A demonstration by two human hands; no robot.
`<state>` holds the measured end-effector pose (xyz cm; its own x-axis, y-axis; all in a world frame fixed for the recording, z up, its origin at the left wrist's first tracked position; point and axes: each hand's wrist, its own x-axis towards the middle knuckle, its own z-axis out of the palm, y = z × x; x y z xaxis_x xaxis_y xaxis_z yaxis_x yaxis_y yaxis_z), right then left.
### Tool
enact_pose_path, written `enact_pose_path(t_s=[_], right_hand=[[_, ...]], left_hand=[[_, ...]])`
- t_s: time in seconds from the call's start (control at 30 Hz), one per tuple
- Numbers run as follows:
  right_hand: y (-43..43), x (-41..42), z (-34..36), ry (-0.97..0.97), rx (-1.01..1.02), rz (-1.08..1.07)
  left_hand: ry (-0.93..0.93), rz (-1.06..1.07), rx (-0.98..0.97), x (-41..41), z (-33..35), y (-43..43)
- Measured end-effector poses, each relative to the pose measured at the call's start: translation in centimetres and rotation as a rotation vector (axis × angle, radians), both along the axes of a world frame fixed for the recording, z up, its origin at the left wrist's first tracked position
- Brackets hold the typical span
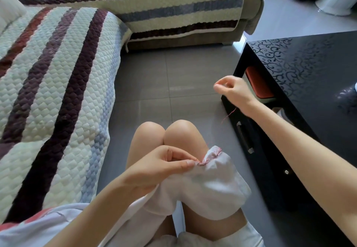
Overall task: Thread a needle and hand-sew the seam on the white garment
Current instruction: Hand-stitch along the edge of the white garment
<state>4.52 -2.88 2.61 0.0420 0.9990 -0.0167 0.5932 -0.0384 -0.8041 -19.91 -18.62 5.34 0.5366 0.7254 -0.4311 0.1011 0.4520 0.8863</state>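
The person is sitting with bare knees (173, 130) together over a grey tiled floor (173, 84), and the white garment (210, 183) is lying bunched across the lap, draping over the right thigh. The left hand (164, 166) is gripping the garment's upper edge, thumb and forefinger pinching the cloth right beside the pink-stitched seam (210, 155), which is curving up and away from the fingertips. The right hand (234, 90) is hanging raised well apart from the garment, out in front of the black table (309, 72), its fingers curled and the thumb pressing against the forefinger in a pinch on the red thread (229, 114); a loose end of that thread is dangling just under the wrist (the needle itself is too fine to make out). To the left, a quilted sofa cover (48, 92) with dark purple, blue and rust stripes is running alongside the legs, and a second covered seat is sitting across the far side of the floor.
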Motion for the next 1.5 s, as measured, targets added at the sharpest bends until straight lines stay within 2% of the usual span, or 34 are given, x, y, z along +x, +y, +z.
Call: enact_pose_path(t_s=[0.07,0.17,0.3,0.4,0.5,0.6,0.67,0.83,0.93,1.0,1.03,1.13,1.17,1.2,1.27,1.37,1.43,1.5], right_hand=[[-3.9,-2.4,1.8,0.129,-0.165,0.361],[-8.7,-3.8,2.9,0.035,-0.359,0.7],[-10.7,-3.8,3.9,0.084,-0.49,0.788],[-10.6,-3.7,3.8,0.142,-0.474,0.791],[-9.2,-3.9,3.1,0.035,-0.299,0.663],[-6.6,-3.5,1.8,-0.08,-0.076,0.404],[-4.8,-2.8,0.6,-0.229,0.032,0.255],[-2.3,-1.7,-1.9,-0.612,0.117,-0.066],[-2.0,-1.5,-2.3,-0.792,0.114,-0.14],[-2.6,-1.7,-1.7,-0.695,0.12,-0.113],[-3.4,-1.9,-1.2,-0.552,0.13,-0.062],[-7.2,-2.8,1.2,-0.016,0.073,0.304],[-8.9,-2.9,2.0,0.08,0.029,0.438],[-10.5,-2.8,2.5,0.103,-0.017,0.549],[-12.8,-2.6,2.6,-0.014,-0.047,0.645],[-14.6,-2.9,1.9,-0.287,0.071,0.649],[-14.9,-3.4,1.4,-0.295,0.115,0.599],[-14.7,-3.8,1.8,-0.27,0.073,0.504]], left_hand=[[0.013,-0.004,0.008,0.0,0.0,0.1],[0.033,0.002,0.023,-0.1,0.1,0.2],[0.025,-0.002,0.02,0.0,0.2,0.2],[0.022,-0.011,0.026,0.1,0.1,0.2],[0.017,0.005,0.007,-0.1,0.1,0.2],[0.005,0.004,-0.017,-0.1,0.1,0.1],[-0.006,0.011,-0.038,-0.2,0.0,0.1],[-0.003,-0.002,-0.038,-0.2,-0.1,0.1],[-0.012,-0.013,-0.034,-0.2,-0.1,0.1],[-0.011,-0.016,-0.034,-0.3,-0.2,0.2],[-0.004,-0.014,-0.032,-0.3,-0.2,0.2],[0.002,0.013,-0.025,-0.5,-0.4,0.3],[-0.001,0.026,-0.026,-0.5,-0.3,0.3],[-0.004,0.033,-0.026,-0.5,-0.4,0.3],[-0.009,0.023,-0.02,-0.6,-0.4,0.4],[-0.012,-0.001,-0.025,-0.6,-0.6,0.5],[-0.007,-0.009,-0.027,-0.5,-0.7,0.6],[-0.016,-0.017,-0.03,-0.5,-0.6,0.5]])
